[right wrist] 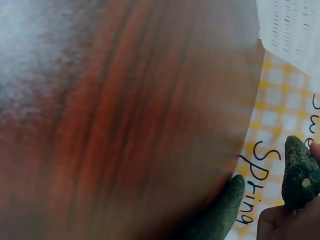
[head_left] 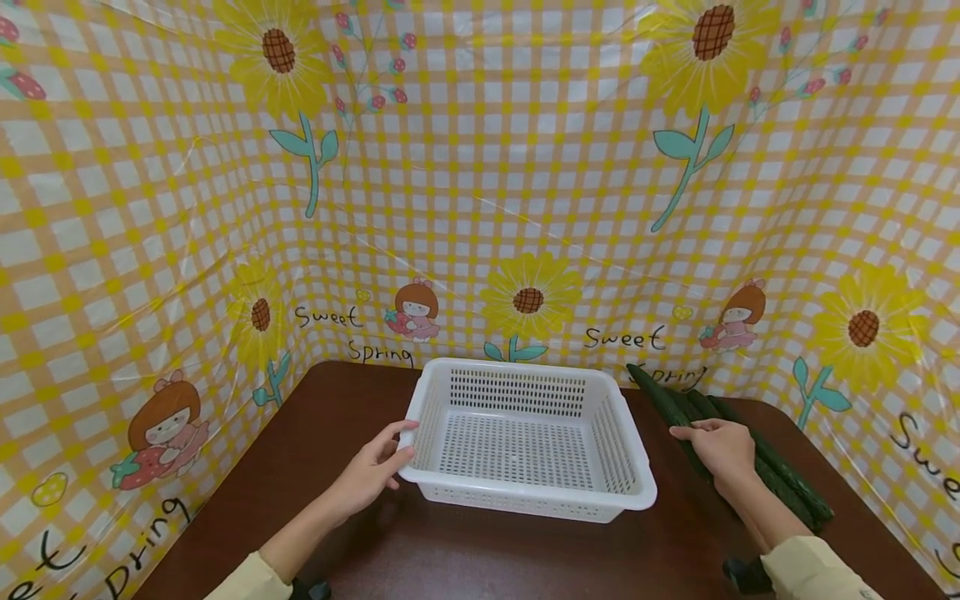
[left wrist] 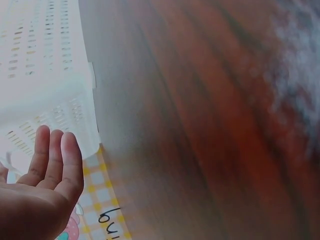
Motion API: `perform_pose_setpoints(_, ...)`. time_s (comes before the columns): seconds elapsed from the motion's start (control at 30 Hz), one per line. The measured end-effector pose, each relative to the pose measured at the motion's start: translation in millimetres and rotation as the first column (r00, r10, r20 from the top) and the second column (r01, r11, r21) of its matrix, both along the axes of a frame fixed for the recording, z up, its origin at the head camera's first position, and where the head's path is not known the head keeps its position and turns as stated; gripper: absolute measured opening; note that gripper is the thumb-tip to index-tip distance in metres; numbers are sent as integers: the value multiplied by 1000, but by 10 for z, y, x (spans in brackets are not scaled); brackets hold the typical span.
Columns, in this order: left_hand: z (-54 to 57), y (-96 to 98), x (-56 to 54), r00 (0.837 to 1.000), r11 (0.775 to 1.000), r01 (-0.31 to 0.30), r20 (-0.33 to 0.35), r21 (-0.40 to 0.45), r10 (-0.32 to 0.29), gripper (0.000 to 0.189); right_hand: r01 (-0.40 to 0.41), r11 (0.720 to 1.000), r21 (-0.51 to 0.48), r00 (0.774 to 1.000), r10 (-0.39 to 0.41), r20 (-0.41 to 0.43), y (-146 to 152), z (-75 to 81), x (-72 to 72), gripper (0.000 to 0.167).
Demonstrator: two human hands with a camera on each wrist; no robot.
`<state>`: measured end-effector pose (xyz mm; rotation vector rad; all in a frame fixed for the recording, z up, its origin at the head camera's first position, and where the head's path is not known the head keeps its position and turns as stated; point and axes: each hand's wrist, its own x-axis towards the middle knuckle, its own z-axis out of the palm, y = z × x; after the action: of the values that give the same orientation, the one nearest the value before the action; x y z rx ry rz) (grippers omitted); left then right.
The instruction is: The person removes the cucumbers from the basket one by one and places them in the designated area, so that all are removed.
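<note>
A white plastic basket (head_left: 513, 492) with slotted walls stands on the dark brown table. At its left rim my left hand (head_left: 369, 468) grips the edge with its fingertips. In the left wrist view three fingers (left wrist: 71, 155) stretch beside the basket's outer wall (left wrist: 45, 95). On the right, my right hand (head_left: 722, 450) holds a dark green cucumber (head_left: 660, 396), its far end tilted toward the back. Its blunt end (right wrist: 301, 182) shows between the fingers in the right wrist view. More cucumbers (head_left: 787, 483) lie just right of and partly under that hand.
A yellow checked cloth (head_left: 480, 225) with sunflowers hangs around the back and both sides of the table (head_left: 480, 550). In the right wrist view another cucumber (right wrist: 220, 215) lies near the bottom edge.
</note>
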<state>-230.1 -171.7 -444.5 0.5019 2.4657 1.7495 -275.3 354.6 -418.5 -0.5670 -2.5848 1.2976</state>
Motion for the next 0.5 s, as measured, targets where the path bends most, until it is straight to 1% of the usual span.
perform_pose_setpoints(0.1, -20, 12, 12, 1000, 1000, 16, 4, 1, -16, 48, 17, 999, 34, 1000, -17, 16, 34, -59, 41, 53)
perform_pose_setpoints(0.23, -43, 21, 10, 1000, 1000, 29, 2, 10, -29, 48, 36, 995, 94, 999, -40, 35, 69, -99, 69, 49)
perform_pose_setpoints(0.33, -44, 8, -2, 1000, 1000, 21, -2, 13, -21, 47, 37, 991, 130, 998, -43, 47, 67, -121, 56, 34)
perform_pose_setpoints(0.4, -39, -5, -12, 1000, 1000, 15, -4, 13, -15, 47, 43, 989, 144, 997, -51, 55, 60, -149, 45, 27)
perform_pose_setpoints(0.43, -31, -11, -19, 1000, 1000, 12, -7, 12, -12, 47, 45, 986, 160, 997, -55, 57, 56, -160, 37, 26)
perform_pose_setpoints(0.5, -9, -22, -36, 1000, 1000, 5, -12, 6, -5, 47, 52, 983, 179, 996, -63, 58, 47, -178, 12, 30)
